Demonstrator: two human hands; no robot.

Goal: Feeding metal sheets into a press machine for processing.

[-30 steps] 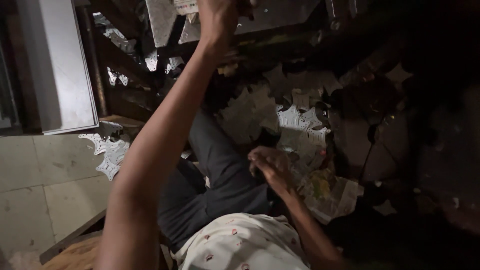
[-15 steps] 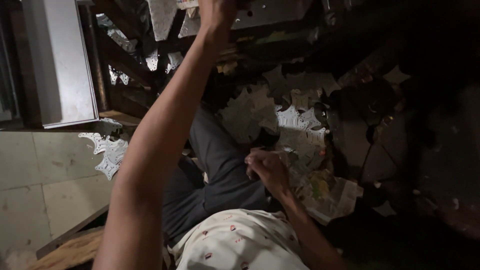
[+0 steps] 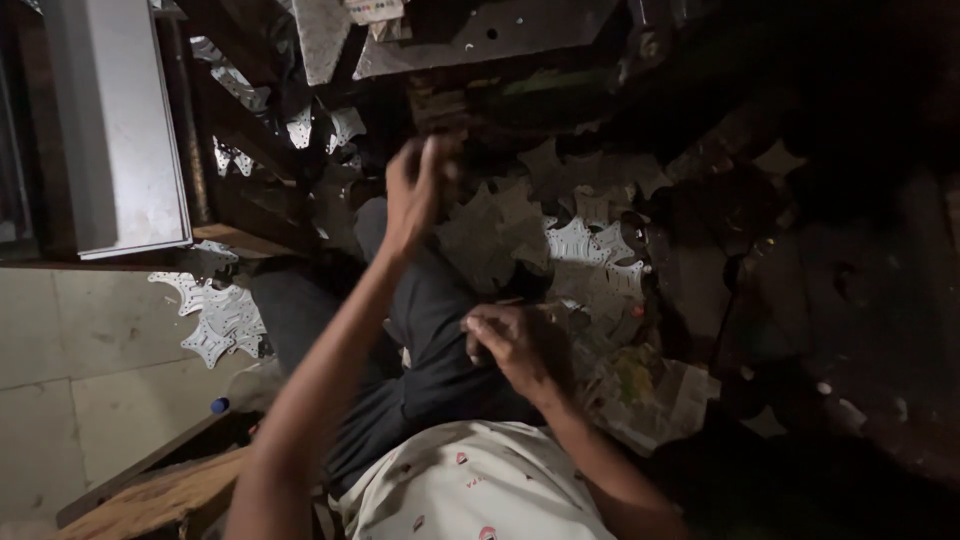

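Observation:
My left hand (image 3: 418,190) is raised in front of me, blurred, with its fingers curled below a dark machine part (image 3: 440,105). Whether it holds anything is unclear. My right hand (image 3: 512,345) rests over my lap on dark trousers (image 3: 430,320), its fingers curled shut; a thin brownish sliver shows at its fingertips. Pale punched metal pieces (image 3: 590,245) lie in a heap just beyond the right hand. A grey perforated metal sheet (image 3: 500,35) lies at the top.
A grey metal box (image 3: 120,130) stands at the left over a tiled floor (image 3: 90,350) strewn with more punched scraps (image 3: 215,315). Crumpled newspaper (image 3: 650,390) lies at my right. A wooden plank (image 3: 150,490) sits at the lower left. The right side is dark.
My left hand has come down from the metal sheet at the top towards my lap. My right hand has stayed over the lap, shifting slightly.

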